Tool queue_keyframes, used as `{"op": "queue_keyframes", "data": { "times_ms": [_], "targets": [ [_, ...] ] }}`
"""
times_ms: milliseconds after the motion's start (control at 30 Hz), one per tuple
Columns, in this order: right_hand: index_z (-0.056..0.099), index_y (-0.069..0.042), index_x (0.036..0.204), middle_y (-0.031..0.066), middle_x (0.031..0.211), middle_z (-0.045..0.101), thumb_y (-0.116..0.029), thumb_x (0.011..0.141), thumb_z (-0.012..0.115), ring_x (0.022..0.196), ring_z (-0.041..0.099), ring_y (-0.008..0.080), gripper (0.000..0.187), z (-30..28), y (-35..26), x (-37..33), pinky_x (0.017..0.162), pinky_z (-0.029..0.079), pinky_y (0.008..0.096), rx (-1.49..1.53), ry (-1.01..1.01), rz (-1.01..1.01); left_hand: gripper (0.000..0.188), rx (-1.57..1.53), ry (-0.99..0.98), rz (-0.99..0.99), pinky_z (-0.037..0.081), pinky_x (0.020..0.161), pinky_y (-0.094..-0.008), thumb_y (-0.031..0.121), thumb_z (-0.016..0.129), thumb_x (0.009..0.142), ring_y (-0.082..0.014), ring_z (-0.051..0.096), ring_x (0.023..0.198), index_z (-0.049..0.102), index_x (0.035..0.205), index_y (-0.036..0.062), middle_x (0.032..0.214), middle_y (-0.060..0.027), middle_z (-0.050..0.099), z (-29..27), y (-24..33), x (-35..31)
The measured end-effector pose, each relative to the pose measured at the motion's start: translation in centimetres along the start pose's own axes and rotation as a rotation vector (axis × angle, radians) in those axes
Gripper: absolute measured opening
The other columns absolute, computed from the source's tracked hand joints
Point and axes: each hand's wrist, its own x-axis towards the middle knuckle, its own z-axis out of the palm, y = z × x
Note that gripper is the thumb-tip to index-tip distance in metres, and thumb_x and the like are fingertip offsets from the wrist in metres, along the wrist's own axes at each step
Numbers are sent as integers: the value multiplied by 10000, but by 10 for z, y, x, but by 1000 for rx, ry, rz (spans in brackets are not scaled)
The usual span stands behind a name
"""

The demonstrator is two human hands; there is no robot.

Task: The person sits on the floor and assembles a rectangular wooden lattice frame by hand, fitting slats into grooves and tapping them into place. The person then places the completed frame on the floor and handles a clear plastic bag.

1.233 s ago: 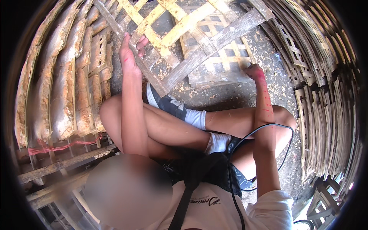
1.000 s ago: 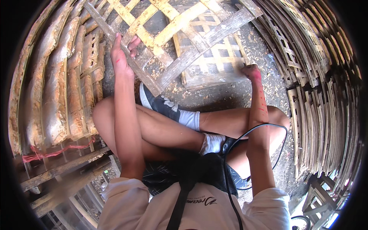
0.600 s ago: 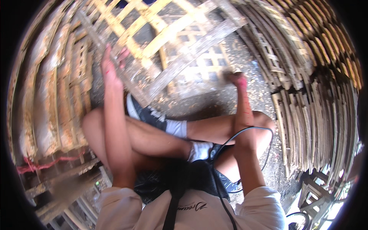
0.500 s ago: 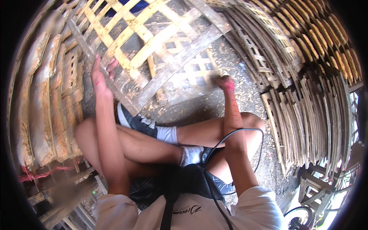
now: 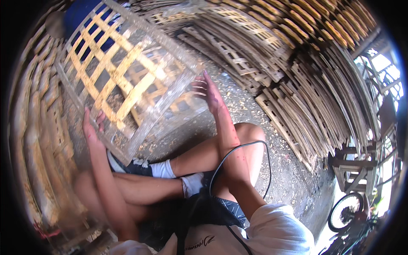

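Observation:
A wooden lattice panel (image 5: 113,75) of pale crossed slats in a grey frame stands tilted ahead of me, one corner close to my shoe. My left hand (image 5: 92,127) grips its left frame bar near that low corner, thumb and fingers on either side of the wood. By the right corner of the panel is my right hand (image 5: 209,92), fingers stretched out and spread; whether they touch the frame I cannot tell. Beneath and behind, partly hidden, another lattice panel (image 5: 187,106) lies on the floor.
Stacked lattice panels (image 5: 297,114) line the right side, with more rows behind. Weathered wooden pieces (image 5: 38,140) lean along the left. A blue container (image 5: 78,19) sits at the far left. Wood chips litter the floor (image 5: 280,178). A wheel (image 5: 346,211) shows at lower right.
My right hand, a fist by the floor panel before, has opened and come to the panel's right corner. The tilted panel now appears lower and further left as the view shifted; my left hand kept its grip.

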Motion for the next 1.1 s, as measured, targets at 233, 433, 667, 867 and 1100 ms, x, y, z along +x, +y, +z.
{"op": "queue_keyframes", "data": {
  "times_ms": [233, 433, 667, 867, 1100],
  "targets": [
    [361, 100, 1522, 221, 1044, 736, -571, 1012, 629, 904, 734, 287, 884, -9, -77, -47, 874, 593, 393, -92, -400, -41, 477, 289, -49, -6, 397, 426, -214, 486, 628, 1049, -128, 717, 704, 624, 1244, 51, 883, -77, 711, 52, -6, -24],
    [545, 133, 1353, 91, 742, 701, -392, 964, 795, 550, 650, 134, 700, -28, -29, -70, 495, 515, 266, -350, -97, -45, 498, 476, -4, -12, 405, 397, -226, 459, 664, 1033, -164, 737, 663, 545, 1311, 63, 887, -138, 732, 70, -36, -34],
    [671, 83, 1274, 205, 771, 732, -541, 898, 765, 729, 734, 344, 735, -17, -39, -70, 788, 591, 449, -820, 76, -260, 548, 548, -14, 60, 411, 414, -231, 471, 716, 993, -116, 633, 535, 545, 1310, 58, 754, -69, 657, 68, -28, -38],
    [726, 65, 1070, 285, 778, 710, -605, 887, 751, 803, 747, 419, 695, 0, -45, -82, 796, 582, 499, -813, 162, -444, 605, 545, 201, 158, 418, 442, -256, 525, 731, 973, -86, 496, 540, 536, 1321, 69, 711, 0, 488, 76, -8, -44],
    [727, 42, 1094, 274, 801, 714, -669, 893, 708, 852, 740, 431, 738, -12, -60, -109, 848, 578, 525, -859, 301, -452, 866, 647, -59, 114, 462, 505, -266, 572, 689, 986, -111, 471, 567, 357, 1573, 29, 1077, -131, 583, 87, 12, -61]
  ]
}}
